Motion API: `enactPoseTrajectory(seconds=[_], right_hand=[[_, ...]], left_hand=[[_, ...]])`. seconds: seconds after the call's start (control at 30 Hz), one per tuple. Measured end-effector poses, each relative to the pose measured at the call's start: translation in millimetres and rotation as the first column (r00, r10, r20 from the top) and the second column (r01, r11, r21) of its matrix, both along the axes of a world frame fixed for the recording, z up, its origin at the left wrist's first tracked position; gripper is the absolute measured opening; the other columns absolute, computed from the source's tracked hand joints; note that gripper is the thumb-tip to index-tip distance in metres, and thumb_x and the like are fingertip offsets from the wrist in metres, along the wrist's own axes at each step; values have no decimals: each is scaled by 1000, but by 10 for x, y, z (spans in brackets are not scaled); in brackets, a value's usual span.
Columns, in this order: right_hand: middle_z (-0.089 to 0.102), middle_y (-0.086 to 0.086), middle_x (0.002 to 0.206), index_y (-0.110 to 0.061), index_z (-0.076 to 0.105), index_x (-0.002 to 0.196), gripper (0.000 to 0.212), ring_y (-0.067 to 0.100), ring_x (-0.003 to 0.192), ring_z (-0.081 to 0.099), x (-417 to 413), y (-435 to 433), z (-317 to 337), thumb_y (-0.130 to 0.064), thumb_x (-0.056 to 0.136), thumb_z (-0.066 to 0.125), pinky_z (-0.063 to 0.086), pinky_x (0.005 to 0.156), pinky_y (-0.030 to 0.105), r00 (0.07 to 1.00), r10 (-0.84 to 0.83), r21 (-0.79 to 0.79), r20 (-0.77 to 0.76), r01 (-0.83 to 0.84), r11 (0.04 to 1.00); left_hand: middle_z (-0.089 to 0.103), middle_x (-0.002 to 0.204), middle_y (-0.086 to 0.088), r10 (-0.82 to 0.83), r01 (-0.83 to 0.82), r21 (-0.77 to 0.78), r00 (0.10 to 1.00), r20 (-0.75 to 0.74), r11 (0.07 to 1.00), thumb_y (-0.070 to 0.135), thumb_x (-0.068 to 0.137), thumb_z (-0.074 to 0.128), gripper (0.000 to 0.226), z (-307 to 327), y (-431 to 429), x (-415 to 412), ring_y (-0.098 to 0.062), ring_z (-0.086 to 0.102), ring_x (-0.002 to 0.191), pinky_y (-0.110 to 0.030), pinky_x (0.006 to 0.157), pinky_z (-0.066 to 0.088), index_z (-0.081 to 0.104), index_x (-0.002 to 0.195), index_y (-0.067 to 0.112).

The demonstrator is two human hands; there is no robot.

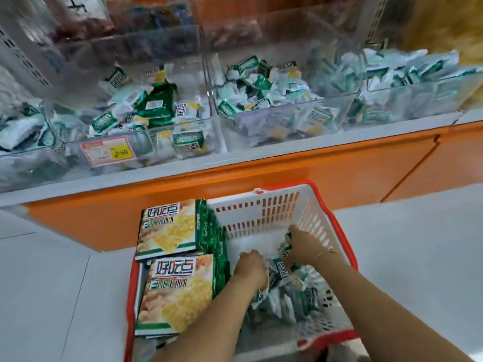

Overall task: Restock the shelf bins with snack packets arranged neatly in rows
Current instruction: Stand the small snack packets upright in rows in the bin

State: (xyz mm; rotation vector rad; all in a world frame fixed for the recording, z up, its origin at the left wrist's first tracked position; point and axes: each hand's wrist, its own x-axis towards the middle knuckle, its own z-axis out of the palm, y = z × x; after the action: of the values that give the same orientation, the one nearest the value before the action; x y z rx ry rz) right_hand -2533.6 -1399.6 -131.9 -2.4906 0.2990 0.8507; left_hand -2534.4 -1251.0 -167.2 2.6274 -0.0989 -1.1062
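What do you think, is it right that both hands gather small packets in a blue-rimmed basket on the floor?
No: the rim is red, not blue. In the head view the left hand and right hand gather small snack packets in a red-rimmed basket on the floor.

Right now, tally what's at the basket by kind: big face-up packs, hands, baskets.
Big face-up packs: 2
Hands, left hand and right hand, both in the small packets: 2
Basket: 1
Total: 5
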Motion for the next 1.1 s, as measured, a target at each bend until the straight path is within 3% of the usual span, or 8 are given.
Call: enactPoseTrajectory(seconds=[0.33,0.5,0.57,0.63,0.77,0.93,1.0,1.1], right_hand=[[55,17,127,-7,8,150,90,28,107,57,-82,-133,-534,-5,82,67,48,85,34,968,113,-89,-225,-136,987],[51,12,135,-7,34,142,70,27,116,55,53,-169,-236,-17,83,70,48,94,35,959,172,-55,-226,-189,980],[62,5,109,-2,53,124,49,18,95,61,163,-177,80,-30,86,67,51,81,29,953,207,-54,-220,-224,973],[60,-2,77,-5,61,101,27,9,64,57,315,-161,491,-30,91,61,48,59,19,974,187,-18,-130,-191,981],[58,-1,61,-14,59,69,32,9,52,54,523,-30,1567,-35,92,58,45,54,23,946,206,-28,250,-206,978],[48,4,59,-7,48,62,38,12,53,42,816,167,2591,-30,89,62,33,49,16,627,32,86,778,-158,984],[55,8,67,-1,55,73,33,14,58,46,1075,217,2735,-29,89,62,34,52,17,594,88,10,800,-160,987],[64,11,88,-3,62,91,25,23,78,56,1480,215,2703,-28,91,58,46,68,34,725,285,-193,628,-210,959]], left_hand=[[40,134,-15,95,-96,102,995,16,990,2,89,57,53,-288,-92,-120,-30,48,121,-35,100,44,34,136,7],[43,134,-15,98,-97,77,995,2,992,1,88,56,49,-32,-158,-65,-30,49,121,-33,98,44,39,133,6],[52,129,-13,75,-75,-12,996,50,997,8,88,59,39,238,-173,36,-27,54,114,-30,91,46,48,126,5],[61,120,-10,99,-75,-164,984,147,984,15,90,59,30,643,-155,184,-24,60,103,-27,79,48,58,118,6],[70,74,-11,169,-3,-333,865,472,943,35,91,57,34,1697,119,518,-25,66,64,-32,58,51,66,74,6],[64,59,-9,406,36,-532,604,686,846,32,89,59,39,2682,790,1069,-24,64,58,-34,63,54,59,56,10],[65,65,-15,446,-14,-536,576,686,844,27,89,61,35,2825,1063,1365,-27,64,63,-39,67,55,57,61,6],[64,77,-7,305,-24,-399,686,660,917,21,85,69,16,2835,1344,1792,-23,62,77,-31,72,50,59,75,13]])
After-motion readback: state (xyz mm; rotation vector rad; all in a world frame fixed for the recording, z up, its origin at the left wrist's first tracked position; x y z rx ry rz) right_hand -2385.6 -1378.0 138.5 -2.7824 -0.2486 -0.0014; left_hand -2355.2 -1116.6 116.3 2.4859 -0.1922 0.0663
